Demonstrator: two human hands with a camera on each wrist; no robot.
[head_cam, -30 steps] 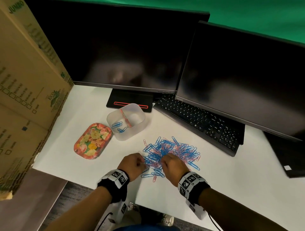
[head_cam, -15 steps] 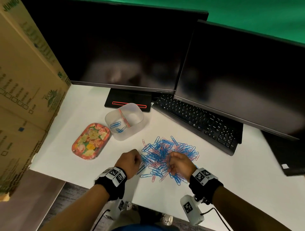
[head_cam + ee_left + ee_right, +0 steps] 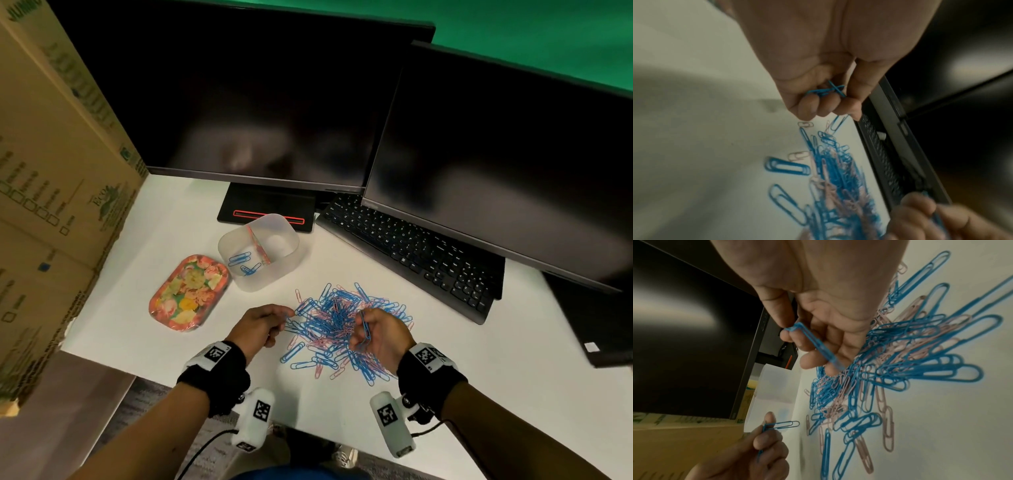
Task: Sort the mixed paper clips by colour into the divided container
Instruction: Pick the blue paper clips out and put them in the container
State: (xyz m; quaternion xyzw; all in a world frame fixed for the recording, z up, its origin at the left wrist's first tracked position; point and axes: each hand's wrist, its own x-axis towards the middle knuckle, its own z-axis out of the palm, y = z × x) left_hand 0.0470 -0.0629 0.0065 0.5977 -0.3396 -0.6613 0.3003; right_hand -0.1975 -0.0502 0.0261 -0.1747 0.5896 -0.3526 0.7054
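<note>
A heap of blue and pink paper clips lies on the white desk. My left hand hovers at the heap's left edge and holds blue clips in its curled fingers, one pinched at the fingertips. My right hand is raised over the heap's middle, palm turned up, pinching blue clips between thumb and fingers. The translucent divided container stands behind the heap to the left. A few blue clips lie in its left compartment; its right compartment looks bare.
A floral tin tray lies left of the container. A black keyboard and two dark monitors stand behind. A cardboard box walls the left side. The desk's front edge runs just behind my wrists.
Both hands have lifted off the heap. The right hand has turned palm up with blue clips pinched; the left has drawn back slightly to the left with its clips.
</note>
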